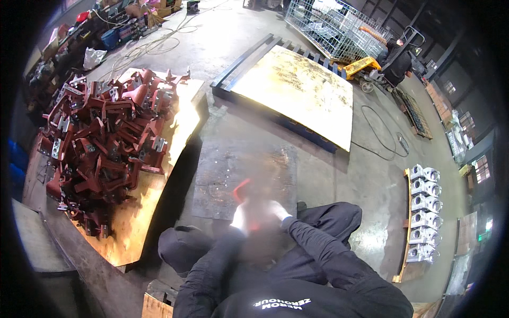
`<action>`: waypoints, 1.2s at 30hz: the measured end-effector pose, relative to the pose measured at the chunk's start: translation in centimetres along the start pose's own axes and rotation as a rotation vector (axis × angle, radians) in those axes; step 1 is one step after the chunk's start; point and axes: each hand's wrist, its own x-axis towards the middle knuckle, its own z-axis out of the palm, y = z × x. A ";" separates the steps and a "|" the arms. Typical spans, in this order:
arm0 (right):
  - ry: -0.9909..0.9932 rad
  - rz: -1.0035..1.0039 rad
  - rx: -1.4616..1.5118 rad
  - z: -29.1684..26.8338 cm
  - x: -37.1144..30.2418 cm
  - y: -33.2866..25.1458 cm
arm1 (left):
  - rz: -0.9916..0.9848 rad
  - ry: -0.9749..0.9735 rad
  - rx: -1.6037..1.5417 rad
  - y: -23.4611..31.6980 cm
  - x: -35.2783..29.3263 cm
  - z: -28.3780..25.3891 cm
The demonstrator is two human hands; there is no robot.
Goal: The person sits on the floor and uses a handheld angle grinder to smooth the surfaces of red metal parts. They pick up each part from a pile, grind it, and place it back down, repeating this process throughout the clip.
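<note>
Both my hands are close together over the near edge of a dark, worn work board (214,183). A hazy smudge covers the middle of the picture and hides most of the fingers. My left hand (240,216), pale as if gloved, is beside a bright red curved piece (241,189); its kind is too blurred to tell. My right hand (277,211), also pale, reaches in from the right towards the same spot. Some red also shows low between the hands. Whether either hand grips the red piece is hidden.
Dark red metal brackets (106,143) are heaped on a wooden board (143,222) at left. Ahead lies a wood-topped pallet (297,90). Silver castings (424,212) line a pallet at right. Behind are a wire cage (334,29), a yellow pallet truck (360,67) and a person (397,66).
</note>
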 end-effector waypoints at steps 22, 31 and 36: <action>0.472 -0.406 -0.434 -9.4 -6.7 -19.8 | 0.190 0.282 -0.663 19.5 0.5 -2.4; 0.514 -0.345 -0.593 -8.7 -3.9 -20.3 | 0.206 0.395 -0.769 21.9 -2.1 -0.2; 0.543 -0.363 -0.583 -8.6 -4.1 -20.5 | 0.250 0.378 -0.701 21.2 -2.1 -0.4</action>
